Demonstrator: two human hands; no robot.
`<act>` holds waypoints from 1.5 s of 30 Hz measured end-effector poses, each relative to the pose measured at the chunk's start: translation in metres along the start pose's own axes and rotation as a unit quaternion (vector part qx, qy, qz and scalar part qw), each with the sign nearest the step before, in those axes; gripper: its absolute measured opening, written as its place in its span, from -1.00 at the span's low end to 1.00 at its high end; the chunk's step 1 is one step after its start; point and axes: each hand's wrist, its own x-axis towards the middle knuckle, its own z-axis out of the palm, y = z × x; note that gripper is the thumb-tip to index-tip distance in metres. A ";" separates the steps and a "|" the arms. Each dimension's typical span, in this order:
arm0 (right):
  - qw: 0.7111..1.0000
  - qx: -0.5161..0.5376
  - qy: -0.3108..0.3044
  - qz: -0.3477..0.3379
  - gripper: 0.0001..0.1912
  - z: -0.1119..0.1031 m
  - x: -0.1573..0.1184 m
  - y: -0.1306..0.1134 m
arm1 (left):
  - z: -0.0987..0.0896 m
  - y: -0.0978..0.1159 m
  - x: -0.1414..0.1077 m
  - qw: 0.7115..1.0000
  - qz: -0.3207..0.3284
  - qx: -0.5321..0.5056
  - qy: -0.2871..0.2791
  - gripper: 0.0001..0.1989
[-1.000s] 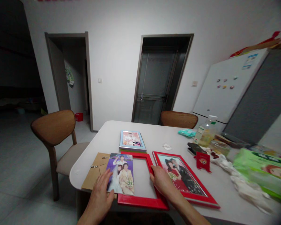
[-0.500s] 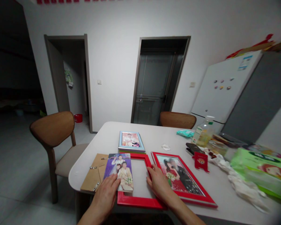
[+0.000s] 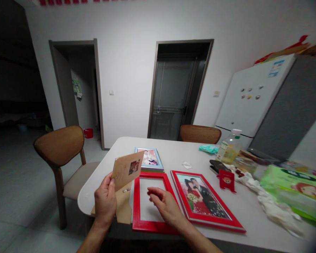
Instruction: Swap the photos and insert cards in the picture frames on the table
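Note:
My left hand (image 3: 105,200) grips a brown card (image 3: 127,169) by its lower left corner, raised and tilted, with a small dark picture on the side that shows. Over the empty red frame (image 3: 137,207) hovers my right hand (image 3: 164,207), fingers apart and holding nothing. Partly hidden under the raised card lies a brown backing board (image 3: 124,207) with metal clips. To the right is a red frame with a couple's photo (image 3: 200,198). Behind the empty frame sits a light blue frame (image 3: 160,162), its left part covered by the card.
On the table's (image 3: 173,147) right stand a bottle (image 3: 229,149), a red stand (image 3: 226,180), a dark phone-like object (image 3: 218,166), crumpled tissues (image 3: 277,211) and a green tissue pack (image 3: 295,189). A wooden chair (image 3: 60,146) is at the left, another (image 3: 200,134) behind.
The photo that lay face up under my left hand is gone from there; that hand now holds up a brown card. My right hand has left the red frame's edge and hovers over its opening.

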 end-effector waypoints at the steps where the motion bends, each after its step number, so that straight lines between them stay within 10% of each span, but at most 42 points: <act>1: 0.995 0.079 -0.020 0.054 -0.67 0.007 0.001 0.001 | 0.008 0.001 -0.005 0.996 -0.040 -0.076 -0.004 -0.69; 4: 0.935 0.324 0.011 0.144 -0.67 0.019 0.004 0.005 | 0.034 0.001 -0.026 0.947 -0.141 -0.283 -0.054 -0.69; 8: 0.861 0.480 0.138 0.101 -0.77 0.003 0.014 0.005 | 0.052 -0.007 -0.045 0.898 -0.181 -0.369 -0.156 -0.61; 15: 0.934 0.317 0.056 0.153 -0.69 -0.051 0.022 0.020 | 0.033 -0.030 -0.046 0.959 -0.142 -0.131 -0.208 -0.55; 21: 0.973 0.155 0.047 0.166 -0.62 -0.050 0.024 0.026 | 0.030 -0.022 -0.061 0.941 -0.028 0.117 -0.317 -0.58; 45: 0.991 0.005 0.055 0.123 -0.58 -0.033 0.046 0.035 | 0.026 -0.034 -0.064 0.915 0.075 0.146 -0.370 -0.61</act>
